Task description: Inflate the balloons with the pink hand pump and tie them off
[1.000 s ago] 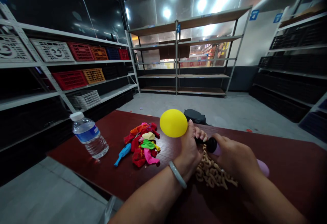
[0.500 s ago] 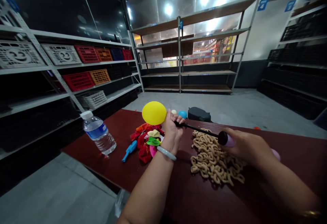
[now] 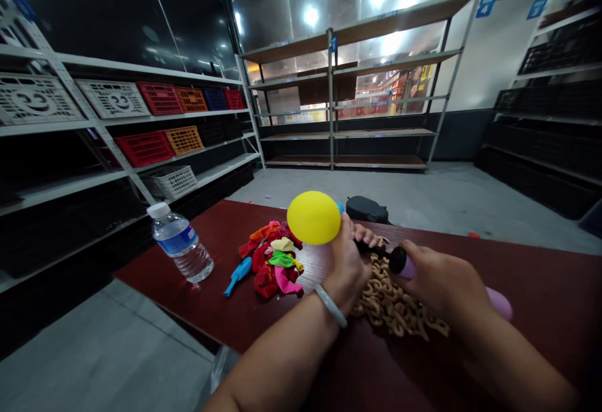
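A rounded yellow balloon sits at the fingers of my left hand, which is closed around the balloon's neck and the black front end of a hand pump. My right hand grips the pump's pink body, whose rear end sticks out past my palm. Little of the black rod shows between my hands. Below them a heap of tan, curled pieces lies on the table, partly covered by my hands. Left of my left wrist is a pile of limp balloons in red, green, pink, cream and blue.
A capped water bottle stands on the left of the dark red table. A blue round thing shows behind the yellow balloon. Beyond the table are a dark case on the floor and shelves with crates at the left.
My left hand and the yellow balloon have moved right, toward my right hand. The black rod between my hands shows much shorter. The yellow balloon looks slightly larger.
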Demonstrator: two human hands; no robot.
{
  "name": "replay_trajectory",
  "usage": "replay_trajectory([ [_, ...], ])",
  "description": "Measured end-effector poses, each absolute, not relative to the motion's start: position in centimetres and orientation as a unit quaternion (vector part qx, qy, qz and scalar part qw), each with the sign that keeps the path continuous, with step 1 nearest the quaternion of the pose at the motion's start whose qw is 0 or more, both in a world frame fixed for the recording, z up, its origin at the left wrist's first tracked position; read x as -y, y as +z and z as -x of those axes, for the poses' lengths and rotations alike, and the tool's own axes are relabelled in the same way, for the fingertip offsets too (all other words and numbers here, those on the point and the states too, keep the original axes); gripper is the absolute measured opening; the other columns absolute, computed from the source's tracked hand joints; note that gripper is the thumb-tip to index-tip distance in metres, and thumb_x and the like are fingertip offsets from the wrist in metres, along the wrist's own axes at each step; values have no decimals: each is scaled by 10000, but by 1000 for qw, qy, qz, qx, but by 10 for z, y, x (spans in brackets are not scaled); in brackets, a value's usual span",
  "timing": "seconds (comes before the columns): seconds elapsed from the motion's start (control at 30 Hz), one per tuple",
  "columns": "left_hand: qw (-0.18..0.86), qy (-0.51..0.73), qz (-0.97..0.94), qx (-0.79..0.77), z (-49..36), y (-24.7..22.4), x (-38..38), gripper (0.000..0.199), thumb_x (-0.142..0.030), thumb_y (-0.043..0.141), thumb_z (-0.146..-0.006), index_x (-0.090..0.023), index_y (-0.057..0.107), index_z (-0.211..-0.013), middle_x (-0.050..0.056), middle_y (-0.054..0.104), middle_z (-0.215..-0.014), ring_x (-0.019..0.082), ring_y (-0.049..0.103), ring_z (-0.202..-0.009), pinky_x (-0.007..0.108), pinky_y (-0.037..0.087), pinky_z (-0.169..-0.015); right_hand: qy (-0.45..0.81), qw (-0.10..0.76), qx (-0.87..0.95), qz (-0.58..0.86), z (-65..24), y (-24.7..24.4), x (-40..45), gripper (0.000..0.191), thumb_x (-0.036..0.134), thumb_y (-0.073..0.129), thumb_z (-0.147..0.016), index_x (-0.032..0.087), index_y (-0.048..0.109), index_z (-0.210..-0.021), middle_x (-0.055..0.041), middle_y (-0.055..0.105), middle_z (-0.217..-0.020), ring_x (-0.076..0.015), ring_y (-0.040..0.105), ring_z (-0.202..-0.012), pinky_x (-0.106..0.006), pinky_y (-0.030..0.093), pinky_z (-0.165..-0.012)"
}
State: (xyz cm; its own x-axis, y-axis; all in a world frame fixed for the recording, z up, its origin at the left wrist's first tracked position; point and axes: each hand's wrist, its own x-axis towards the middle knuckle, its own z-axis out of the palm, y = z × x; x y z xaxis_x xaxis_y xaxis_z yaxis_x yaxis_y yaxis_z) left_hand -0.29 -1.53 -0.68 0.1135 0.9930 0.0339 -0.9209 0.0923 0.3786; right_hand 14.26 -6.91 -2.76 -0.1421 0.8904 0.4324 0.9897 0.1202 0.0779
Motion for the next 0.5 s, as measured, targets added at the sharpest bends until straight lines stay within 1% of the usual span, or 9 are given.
replay_trajectory([
  [0.1, 748, 631, -174, -110, -9, -11, 27, 551, -552, 668, -834, -184, 340, -589, -58, 311, -495, 75, 340, -453, 229, 331, -507, -174, 142, 738, 637, -137, -23, 74, 478, 536, 548, -841, 213, 636, -1183, -106, 759, -992, -294, 724, -771, -366, 495, -575],
  [0.17, 747, 631, -179, -113, -10, -11, 30, 564, -560, 661, -837, -183, 325, -584, -58, 301, -490, 74, 334, -450, 231, 325, -505, -172, 142, 739, 636, -133, -19, 76, 469, 532, 563, -836, 216, 640, -1172, -101, 762, -982, -296, 726, -758, -369, 496, -573],
  [0.3, 743, 634, -183, -111, -4, -6, 26, 584, -572, 658, -833, -189, 294, -582, -64, 268, -484, 73, 287, -424, 229, 271, -464, -155, 144, 742, 636, -129, -15, 77, 431, 565, 546, -846, 254, 652, -1125, -78, 766, -909, -309, 721, -715, -384, 483, -561],
  [0.37, 740, 638, -185, -109, 4, -2, 18, 581, -574, 654, -835, -192, 295, -583, -67, 254, -478, 72, 282, -410, 226, 251, -448, -130, 148, 747, 635, -132, -15, 74, 454, 599, 538, -841, 276, 650, -1140, -77, 768, -903, -318, 720, -717, -381, 465, -550],
  [0.5, 715, 673, -155, -109, 34, 6, -4, 565, -500, 660, -861, -195, 273, -585, -80, 229, -477, 55, 237, -383, 214, 200, -422, -85, 153, 758, 629, -152, -18, 63, 489, 635, 556, -810, 320, 640, -1175, -56, 773, -917, -310, 724, -765, -360, 436, -566],
])
